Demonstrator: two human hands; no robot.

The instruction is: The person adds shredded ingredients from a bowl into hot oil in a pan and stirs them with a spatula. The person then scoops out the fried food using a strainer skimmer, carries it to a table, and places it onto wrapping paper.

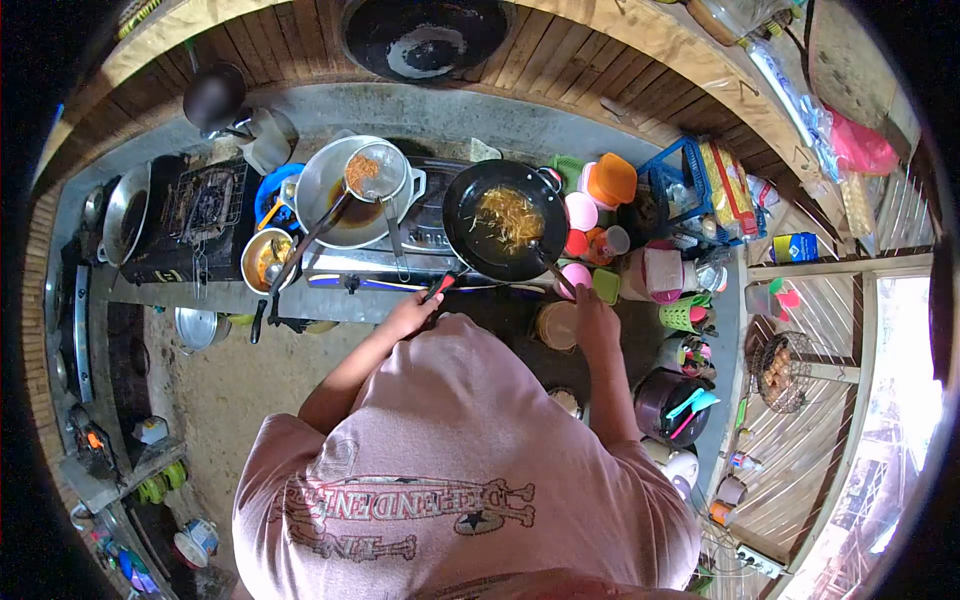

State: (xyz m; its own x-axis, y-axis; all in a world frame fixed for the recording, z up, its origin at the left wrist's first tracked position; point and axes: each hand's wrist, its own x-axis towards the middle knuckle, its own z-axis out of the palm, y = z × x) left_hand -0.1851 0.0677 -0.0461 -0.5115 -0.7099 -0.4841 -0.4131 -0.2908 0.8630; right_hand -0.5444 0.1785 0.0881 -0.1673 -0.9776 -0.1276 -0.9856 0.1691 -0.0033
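A black wok [470,238] sits on the right side of the gas stove, with pale shredded food [510,218] in brownish sauce inside. My left hand [408,314] is closed round the wok's red and black handle [439,287]. In my right hand [597,314] is the handle of a dark spatula [556,270], whose head reaches into the food at the wok's near right side. Left of the wok stands a wide silver pot [318,200] holding dark oil. A mesh strainer [378,172] with orange-brown fried bits rests over it.
A small pan [262,262] with orange food and a blue bowl [272,196] stand left of the pot. Colourful lidded containers [612,182] and a blue basket [680,175] crowd the right. A long-handled tool [300,250] lies across the pot. Another stove [190,225] is farther left.
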